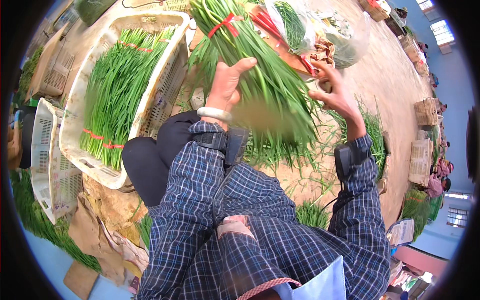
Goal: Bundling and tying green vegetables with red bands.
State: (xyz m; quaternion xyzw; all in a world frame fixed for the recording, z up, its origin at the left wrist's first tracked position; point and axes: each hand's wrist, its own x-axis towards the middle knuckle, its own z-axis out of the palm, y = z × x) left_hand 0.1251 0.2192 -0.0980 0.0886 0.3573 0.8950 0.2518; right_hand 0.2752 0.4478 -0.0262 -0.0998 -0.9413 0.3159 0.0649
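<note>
I'd say bundling is the step: left hand [224, 91] supporting banded greens [269, 75] beside the crate [166, 75], finger grip unclear from here, right hand [342, 95] with fingers spread, the next move calling for an even two-handed gather

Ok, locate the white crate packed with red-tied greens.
In the head view, the packed white crate is at upper left, between another white crate farther left and the left hand with its red-tied bundle.

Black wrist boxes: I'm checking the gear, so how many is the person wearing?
2: one black box sits below the left hand, near the white bangle; a second black box is below the right hand. Others could be hidden.
</note>
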